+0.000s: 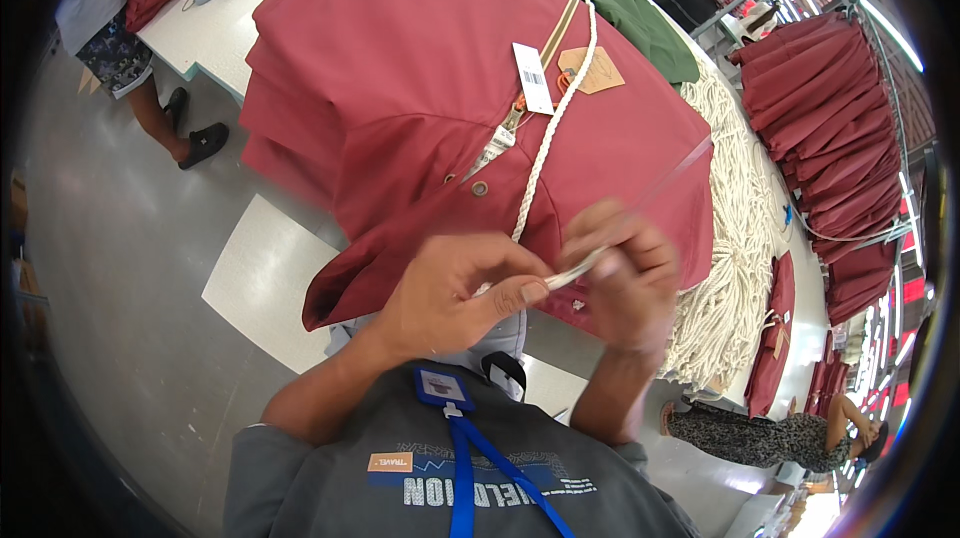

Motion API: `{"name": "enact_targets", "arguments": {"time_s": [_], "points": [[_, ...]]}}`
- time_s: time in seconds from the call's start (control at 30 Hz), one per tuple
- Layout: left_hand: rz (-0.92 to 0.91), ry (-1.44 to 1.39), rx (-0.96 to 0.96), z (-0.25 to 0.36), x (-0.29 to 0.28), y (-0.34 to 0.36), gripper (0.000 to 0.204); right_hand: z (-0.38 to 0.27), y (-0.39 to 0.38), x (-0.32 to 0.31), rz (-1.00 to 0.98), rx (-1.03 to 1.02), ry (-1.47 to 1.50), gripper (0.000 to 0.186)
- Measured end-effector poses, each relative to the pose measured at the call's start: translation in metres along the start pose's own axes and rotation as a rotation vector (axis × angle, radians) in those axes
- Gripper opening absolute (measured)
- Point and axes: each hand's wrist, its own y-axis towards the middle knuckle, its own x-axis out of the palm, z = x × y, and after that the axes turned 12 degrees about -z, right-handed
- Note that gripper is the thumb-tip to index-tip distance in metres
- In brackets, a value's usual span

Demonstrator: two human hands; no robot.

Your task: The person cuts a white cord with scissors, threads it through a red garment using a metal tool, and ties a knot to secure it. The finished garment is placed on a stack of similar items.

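We have the white cord [543, 158] lying across the red garment [420, 58] on the counter [210, 33]; toward the near edge, our left hand [465, 290] and right hand [628, 276] both grip it — fingertips pinching what looks like its end. Tags [590, 71] are already on; the eyelet [480, 189] shows no cord, so we judge this end unfinished.
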Motion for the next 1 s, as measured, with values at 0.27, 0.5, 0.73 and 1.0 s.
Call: {"name": "enact_targets", "arguments": {"time_s": [0.27, 0.5, 0.73, 1.0], "points": [[0.471, 0.757, -0.061, -0.002, -0.010, -0.021, 0.029, -0.202, 0.051, -0.063, -0.006, -0.525, -0.335, 0.030], [0.440, 0.913, -0.175, 0.001, -0.006, -0.018, 0.038, -0.058, 0.063, -0.034, -0.065, 0.046, -0.749, 0.007], [0.365, 0.588, -0.309, 0.000, -0.006, -0.001, 0.020, -0.056, 0.042, -0.044, -0.210, 0.046, -1.208, 0.012], [0.356, 0.450, -0.246, -0.002, -0.011, 0.012, 0.013, -0.058, 0.038, -0.055, -0.212, -0.003, -1.508, 0.015]]}}
